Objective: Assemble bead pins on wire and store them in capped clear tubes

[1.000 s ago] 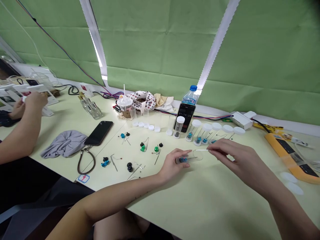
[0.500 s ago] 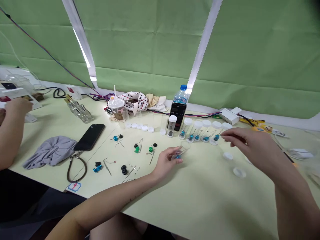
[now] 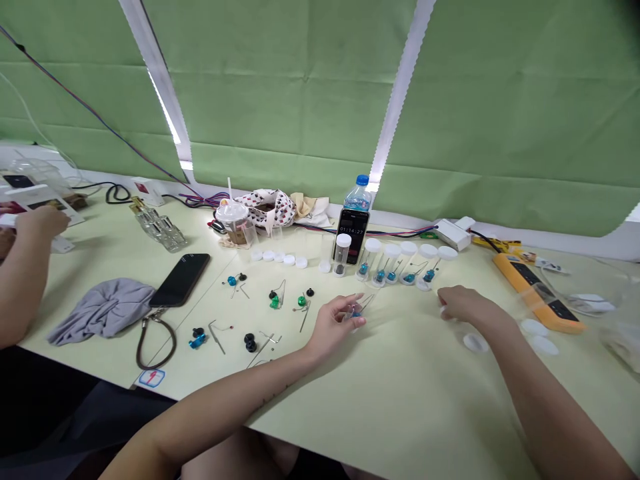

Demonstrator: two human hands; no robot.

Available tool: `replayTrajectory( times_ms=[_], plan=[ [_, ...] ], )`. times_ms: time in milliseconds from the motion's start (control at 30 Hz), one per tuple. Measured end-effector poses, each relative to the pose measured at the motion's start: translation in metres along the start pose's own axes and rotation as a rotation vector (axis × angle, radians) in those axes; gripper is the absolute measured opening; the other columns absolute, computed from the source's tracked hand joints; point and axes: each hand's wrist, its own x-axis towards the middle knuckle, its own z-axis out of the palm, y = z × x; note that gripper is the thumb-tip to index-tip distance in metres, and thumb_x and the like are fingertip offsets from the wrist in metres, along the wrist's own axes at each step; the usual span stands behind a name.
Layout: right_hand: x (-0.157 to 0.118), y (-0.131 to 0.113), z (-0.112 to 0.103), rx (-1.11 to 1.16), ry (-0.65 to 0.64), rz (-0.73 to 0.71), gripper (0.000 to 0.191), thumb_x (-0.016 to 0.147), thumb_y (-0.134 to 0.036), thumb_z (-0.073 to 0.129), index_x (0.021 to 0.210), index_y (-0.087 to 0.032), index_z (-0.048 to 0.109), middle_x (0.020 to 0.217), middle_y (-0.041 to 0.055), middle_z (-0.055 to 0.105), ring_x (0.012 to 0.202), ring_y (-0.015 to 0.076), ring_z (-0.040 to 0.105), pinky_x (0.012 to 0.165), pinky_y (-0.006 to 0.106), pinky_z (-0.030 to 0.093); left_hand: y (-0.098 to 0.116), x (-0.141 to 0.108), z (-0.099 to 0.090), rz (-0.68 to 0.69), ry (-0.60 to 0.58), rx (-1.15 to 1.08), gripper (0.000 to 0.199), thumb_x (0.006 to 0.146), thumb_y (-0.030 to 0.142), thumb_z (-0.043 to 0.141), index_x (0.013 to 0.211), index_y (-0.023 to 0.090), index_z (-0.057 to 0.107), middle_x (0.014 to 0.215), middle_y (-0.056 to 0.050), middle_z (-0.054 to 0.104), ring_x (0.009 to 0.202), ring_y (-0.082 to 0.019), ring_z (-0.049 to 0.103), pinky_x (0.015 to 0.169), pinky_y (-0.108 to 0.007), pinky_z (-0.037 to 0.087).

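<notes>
My left hand (image 3: pixel 333 323) has its fingers closed round a clear plastic tube (image 3: pixel 354 311), tilted, with a blue part and thin metal pins in it. Off to the right, my right hand (image 3: pixel 465 308) is low at the table, fingers curled together over a white cap that is mostly hidden; only a pale edge shows at the fingertips. Another white cap (image 3: pixel 475 343) lies below that hand. Between and behind the hands stand several capped tubes (image 3: pixel 380 273) with blue parts inside, and one capped tube (image 3: pixel 342 257) with a dark part.
Blue parts (image 3: pixel 197 340), green parts (image 3: pixel 275 302), black parts (image 3: pixel 250 343) and bent metal pins lie to the left. White caps (image 3: pixel 287 260) line up behind them. A phone (image 3: pixel 351 233) leans on a bottle (image 3: pixel 358 195). An orange power strip (image 3: pixel 537 293) is at right. Another person's hand (image 3: pixel 45 223) is far left.
My right hand has moved down and slightly left from the row of capped tubes to the table, covering a white cap. My left hand stays nearly in place with the tube.
</notes>
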Motion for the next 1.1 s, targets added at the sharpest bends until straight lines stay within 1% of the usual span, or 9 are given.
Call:
replayTrajectory(
  times_ms=[100,167,233,333,467,600,700,900,1100],
  plan=[
    [-0.007,-0.021,-0.012,0.046,-0.132,-0.115,0.003,0.064,-0.023,0.062,0.065,-0.020,0.061,0.067,0.0034,0.061,0.058,0.0165,0.056,0.052,0.027,0.039,0.005,-0.003,0.000,0.032,-0.012,0.041,0.045,0.075,0.030,0.065,0.119,0.022,0.060,0.092,-0.005,0.056,0.082,-0.014,0.051,0.079,-0.029,0.041],
    [-0.017,-0.041,-0.028,0.206,-0.219,-0.305,0.013,0.076,-0.031,0.055,0.085,-0.024,0.062,0.086,0.0029,0.065,0.076,0.0174,0.060,0.065,0.028,0.045,0.008,-0.006,0.001,0.037,-0.034,0.048,0.045,0.077,0.033,0.063,0.120,0.022,0.059,0.091,-0.004,0.054,0.081,-0.013,0.050,0.080,-0.029,0.040],
    [-0.028,-0.062,-0.046,0.441,-0.212,-0.440,0.027,0.083,-0.040,0.049,0.105,-0.027,0.058,0.109,0.0034,0.061,0.093,0.0187,0.059,0.077,0.030,0.047,0.009,-0.007,0.002,0.034,-0.052,0.054,0.046,0.076,0.035,0.064,0.120,0.022,0.059,0.090,-0.004,0.053,0.082,-0.014,0.050,0.082,-0.029,0.040],
    [-0.041,-0.085,-0.062,0.630,-0.155,-0.490,0.034,0.085,-0.046,0.047,0.112,-0.028,0.057,0.120,0.0035,0.058,0.103,0.0213,0.056,0.083,0.032,0.047,0.009,-0.008,0.002,0.041,-0.069,0.066,0.046,0.076,0.035,0.064,0.120,0.022,0.059,0.089,-0.004,0.053,0.086,-0.015,0.051,0.086,-0.030,0.039],
    [-0.046,-0.094,-0.061,0.681,-0.134,-0.482,0.035,0.085,-0.046,0.048,0.112,-0.028,0.060,0.119,0.0031,0.060,0.103,0.0223,0.057,0.085,0.033,0.048,0.007,-0.007,0.002,0.047,-0.066,0.090,0.045,0.076,0.034,0.064,0.119,0.022,0.060,0.090,-0.005,0.054,0.089,-0.017,0.051,0.088,-0.031,0.039],
    [-0.045,-0.092,-0.056,0.672,-0.106,-0.504,0.034,0.083,-0.044,0.053,0.112,-0.029,0.062,0.118,0.0014,0.062,0.101,0.0210,0.060,0.083,0.031,0.049,0.006,-0.007,0.002,0.027,-0.079,0.054,0.048,0.075,0.036,0.065,0.120,0.021,0.059,0.093,-0.006,0.057,0.091,-0.018,0.052,0.089,-0.033,0.039],
    [-0.044,-0.092,-0.056,0.570,-0.049,-0.541,0.033,0.084,-0.040,0.052,0.114,-0.029,0.062,0.117,0.0018,0.063,0.099,0.0212,0.061,0.081,0.032,0.050,0.005,-0.008,0.003,-0.017,-0.116,-0.015,0.052,0.075,0.037,0.065,0.122,0.017,0.057,0.096,-0.007,0.060,0.093,-0.019,0.053,0.090,-0.034,0.039],
    [-0.047,-0.092,-0.051,0.350,0.081,-0.678,0.035,0.091,-0.033,0.041,0.122,-0.028,0.057,0.125,0.0023,0.058,0.114,0.0228,0.054,0.092,0.038,0.046,0.003,-0.004,0.001,-0.015,-0.172,-0.027,0.059,0.074,0.037,0.066,0.127,0.016,0.052,0.089,-0.005,0.062,0.086,-0.018,0.054,0.090,-0.036,0.039],
    [-0.053,-0.094,-0.044,0.247,0.131,-0.713,0.037,0.093,-0.028,0.036,0.124,-0.026,0.055,0.126,0.0014,0.058,0.116,0.0217,0.054,0.095,0.039,0.046,0.001,-0.006,0.000,-0.048,-0.195,-0.058,0.057,0.074,0.039,0.066,0.125,0.017,0.055,0.093,-0.008,0.064,0.088,-0.020,0.054,0.088,-0.036,0.038]
  ],
)
